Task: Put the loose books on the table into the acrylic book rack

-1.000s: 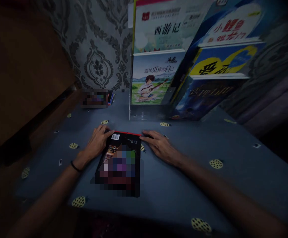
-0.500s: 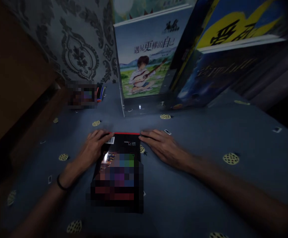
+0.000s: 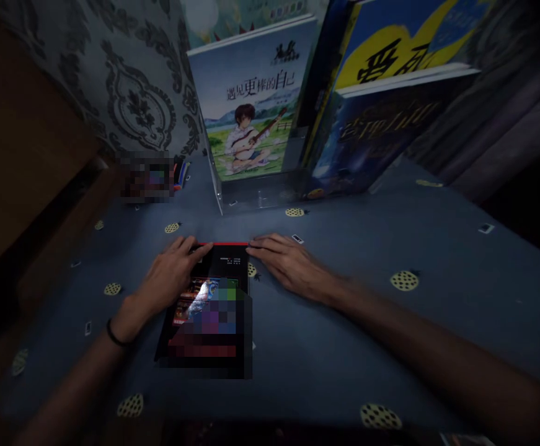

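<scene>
A black book (image 3: 230, 269) with a red far edge lies on the patterned tablecloth in front of me, glossy pictures on its cover. Its lower part is blurred out by blocks. My left hand (image 3: 171, 271) rests over the far left corner, with the thumb stretched along the far edge and the other fingers beyond the side. At the far right corner, the outstretched fingertips of my right hand (image 3: 286, 263) touch the book. Neither hand is closed around it. A dark band circles my left wrist.
Behind the book, a clear stand (image 3: 263, 197) holds upright books, among them a light-blue one (image 3: 251, 118) and a dark-blue one (image 3: 367, 136). A small, partly blurred stack (image 3: 180, 176) lies at the back left. A brown wooden panel (image 3: 23, 124) borders the left side.
The view has shifted, so the whole scene sits slightly left and higher in the picture. Both hands stay at the far corners of the book, which keeps its place on the cloth.
</scene>
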`<state>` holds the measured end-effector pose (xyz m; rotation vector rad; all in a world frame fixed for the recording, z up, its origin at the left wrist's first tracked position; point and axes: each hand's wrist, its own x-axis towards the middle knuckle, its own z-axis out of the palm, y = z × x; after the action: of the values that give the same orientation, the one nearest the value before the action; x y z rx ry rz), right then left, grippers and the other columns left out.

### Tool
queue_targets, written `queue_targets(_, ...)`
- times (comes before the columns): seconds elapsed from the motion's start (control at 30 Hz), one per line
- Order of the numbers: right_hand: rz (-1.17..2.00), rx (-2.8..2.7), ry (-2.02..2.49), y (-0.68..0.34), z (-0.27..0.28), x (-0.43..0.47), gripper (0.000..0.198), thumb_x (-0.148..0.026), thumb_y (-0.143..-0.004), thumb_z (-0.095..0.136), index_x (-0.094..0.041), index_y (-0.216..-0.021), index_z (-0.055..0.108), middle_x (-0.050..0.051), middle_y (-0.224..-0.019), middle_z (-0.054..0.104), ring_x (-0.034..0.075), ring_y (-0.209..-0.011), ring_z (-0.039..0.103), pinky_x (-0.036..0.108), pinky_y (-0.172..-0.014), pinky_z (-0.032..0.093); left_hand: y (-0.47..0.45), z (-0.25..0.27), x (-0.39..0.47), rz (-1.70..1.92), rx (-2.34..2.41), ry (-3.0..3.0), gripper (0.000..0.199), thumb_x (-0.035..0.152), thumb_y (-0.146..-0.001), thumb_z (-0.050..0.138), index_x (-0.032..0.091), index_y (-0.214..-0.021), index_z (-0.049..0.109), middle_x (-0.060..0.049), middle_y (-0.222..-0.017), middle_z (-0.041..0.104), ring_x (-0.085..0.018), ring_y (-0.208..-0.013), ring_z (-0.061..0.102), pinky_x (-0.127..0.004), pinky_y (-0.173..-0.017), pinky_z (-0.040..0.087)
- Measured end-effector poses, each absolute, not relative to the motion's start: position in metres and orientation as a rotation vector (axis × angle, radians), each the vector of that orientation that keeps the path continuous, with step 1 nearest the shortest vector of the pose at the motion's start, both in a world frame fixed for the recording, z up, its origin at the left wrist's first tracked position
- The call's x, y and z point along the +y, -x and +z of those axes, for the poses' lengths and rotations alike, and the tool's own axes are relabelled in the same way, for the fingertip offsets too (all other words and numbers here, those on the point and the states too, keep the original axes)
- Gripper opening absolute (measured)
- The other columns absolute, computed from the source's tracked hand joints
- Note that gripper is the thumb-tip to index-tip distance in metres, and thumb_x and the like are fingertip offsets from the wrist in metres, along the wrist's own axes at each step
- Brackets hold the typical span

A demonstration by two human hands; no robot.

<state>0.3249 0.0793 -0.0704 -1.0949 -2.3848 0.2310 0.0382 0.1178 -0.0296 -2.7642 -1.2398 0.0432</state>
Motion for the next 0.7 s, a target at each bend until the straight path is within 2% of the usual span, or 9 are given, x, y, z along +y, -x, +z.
queue_targets(0.13,0.239,-2.376,1.095,-0.324,-0.069,0.080,0.038,-0.019,-0.101,0.041,-0.019,-0.130,0.065,0.012,-0.128,0.069,0.026,-0.119,0.060,0.051,-0.100,0.052,-0.047,-0.027,0.115,0.055,-1.219,2.756,0.057,0.001,-0.088,0.042,0.023,-0.139,0.055,-0.009,-0.114,0.058,-0.025,-0.104,0.054,-0.035,-0.079,0.054)
queue_targets(0.33,0.241,-2.348,1.083,-0.325,-0.072,0.082,0.037,-0.019,-0.102,0.041,-0.023,-0.129,0.066,0.009,-0.127,0.069,0.024,-0.115,0.060,0.048,-0.098,0.053,-0.058,-0.022,0.116,0.116,-1.112,2.734,0.063,0.004,-0.090,0.043,0.032,-0.147,0.047,-0.006,-0.108,0.056,-0.023,-0.098,0.055,-0.032,-0.078,0.053)
queue_targets(0.5,0.199,-2.358,1.087,-0.324,-0.075,0.081,0.038,-0.018,-0.101,0.041,-0.021,-0.131,0.065,0.011,-0.127,0.069,0.026,-0.116,0.059,0.049,-0.096,0.053,-0.074,-0.020,0.117,0.106,-1.014,2.828,0.049,0.005,-0.093,0.040,0.024,-0.135,0.056,-0.007,-0.112,0.058,-0.021,-0.099,0.054,-0.030,-0.076,0.053)
queue_targets(0.7,0.149,-2.382,1.088,-0.324,-0.075,0.080,0.039,-0.014,-0.099,0.043,-0.020,-0.131,0.063,0.010,-0.124,0.069,0.025,-0.113,0.060,0.047,-0.096,0.054,-0.089,-0.021,0.119,0.092,-1.005,2.834,0.055,0.006,-0.096,0.039,0.030,-0.145,0.048,-0.006,-0.112,0.058,-0.022,-0.098,0.052,-0.028,-0.069,0.049)
